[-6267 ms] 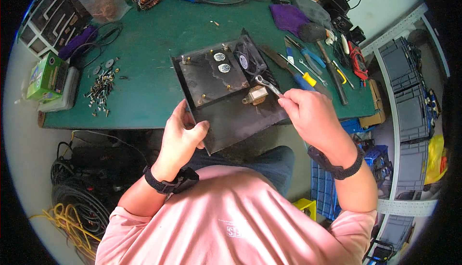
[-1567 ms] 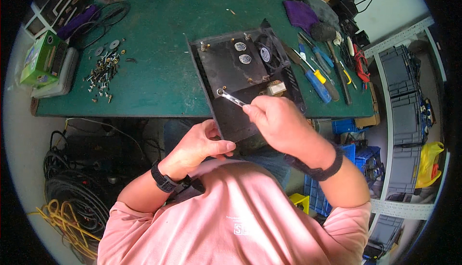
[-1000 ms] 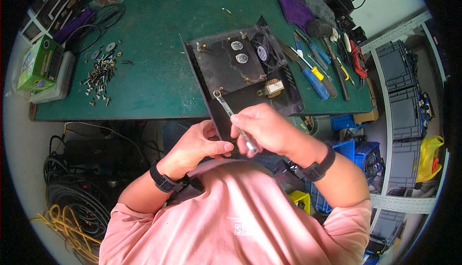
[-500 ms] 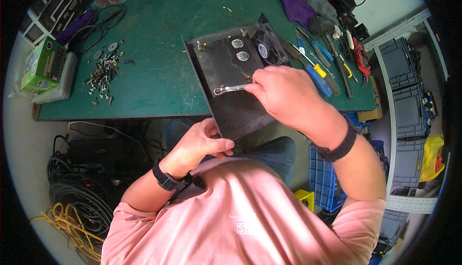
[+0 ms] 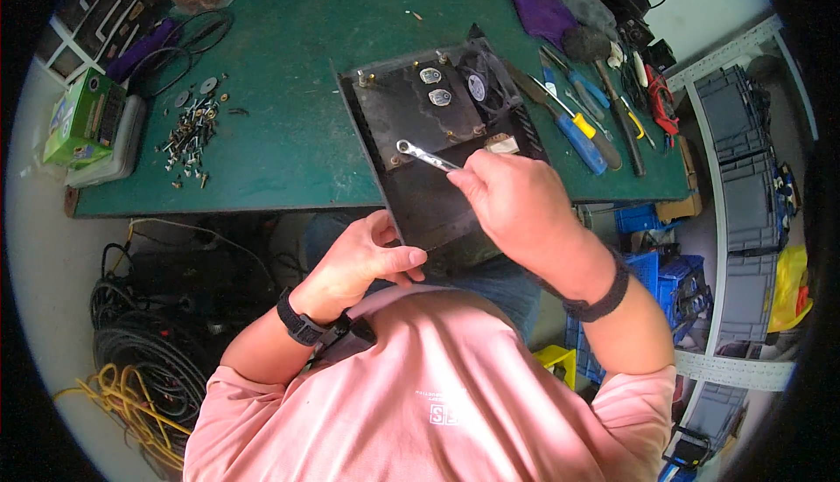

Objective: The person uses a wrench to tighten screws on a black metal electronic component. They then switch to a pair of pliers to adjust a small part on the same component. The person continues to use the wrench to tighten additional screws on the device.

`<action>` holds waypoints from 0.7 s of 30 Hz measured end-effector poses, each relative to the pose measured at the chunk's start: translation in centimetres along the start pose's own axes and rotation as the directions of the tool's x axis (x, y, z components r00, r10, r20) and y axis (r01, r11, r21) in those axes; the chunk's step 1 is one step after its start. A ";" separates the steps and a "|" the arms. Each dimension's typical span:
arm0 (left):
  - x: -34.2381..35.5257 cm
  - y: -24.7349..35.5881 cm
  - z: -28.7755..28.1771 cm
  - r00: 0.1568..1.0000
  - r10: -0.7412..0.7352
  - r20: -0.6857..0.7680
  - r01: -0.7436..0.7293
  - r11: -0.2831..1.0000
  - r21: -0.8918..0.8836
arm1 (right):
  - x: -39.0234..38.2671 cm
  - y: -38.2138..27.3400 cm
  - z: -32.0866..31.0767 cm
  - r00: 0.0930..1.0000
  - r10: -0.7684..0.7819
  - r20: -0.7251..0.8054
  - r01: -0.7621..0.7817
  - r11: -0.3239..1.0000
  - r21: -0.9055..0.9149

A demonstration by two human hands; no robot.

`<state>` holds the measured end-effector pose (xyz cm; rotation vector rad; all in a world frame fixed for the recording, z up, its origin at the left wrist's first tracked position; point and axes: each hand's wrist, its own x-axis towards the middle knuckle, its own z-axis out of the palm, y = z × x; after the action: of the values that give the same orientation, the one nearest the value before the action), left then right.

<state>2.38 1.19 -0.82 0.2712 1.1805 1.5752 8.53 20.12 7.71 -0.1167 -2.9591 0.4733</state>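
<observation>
Head view: wrench has swung, ring end farther over black plate

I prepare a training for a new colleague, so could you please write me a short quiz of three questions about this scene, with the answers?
1. True or false: the pile of screws lies to the left of the black metal casing.

2. Multiple choice: the left hand grips
a) the green box
b) the edge of the casing
c) the yellow bag

3. Open question: which tool is in the right hand, and what colour is it?

Key:
1. True.
2. b.
3. A silver wrench with a ring end.
</observation>
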 end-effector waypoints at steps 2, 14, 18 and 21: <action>-0.1 0.2 0.2 1.000 0.010 -0.002 -0.010 1.000 -0.007 | -0.4 -0.3 0.5 0.999 0.033 0.017 -0.034 0.997 0.069; -0.3 0.3 0.5 0.999 0.038 0.012 -0.038 0.999 -0.017 | -1.3 -0.9 2.0 0.851 0.270 0.451 -0.525 0.441 0.727; -0.3 0.3 0.3 0.999 0.036 0.015 -0.036 0.999 -0.007 | -1.4 -0.7 2.7 0.800 0.215 0.560 -0.599 0.343 0.724; -0.1 -0.1 0.0 0.998 0.045 0.046 -0.044 0.999 -0.012 | -1.3 -1.2 2.9 0.765 0.172 0.621 -0.644 0.224 0.732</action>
<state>2.46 1.07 -0.90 0.3270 1.1365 1.6056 9.27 17.95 5.18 -0.7890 -2.3317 2.4763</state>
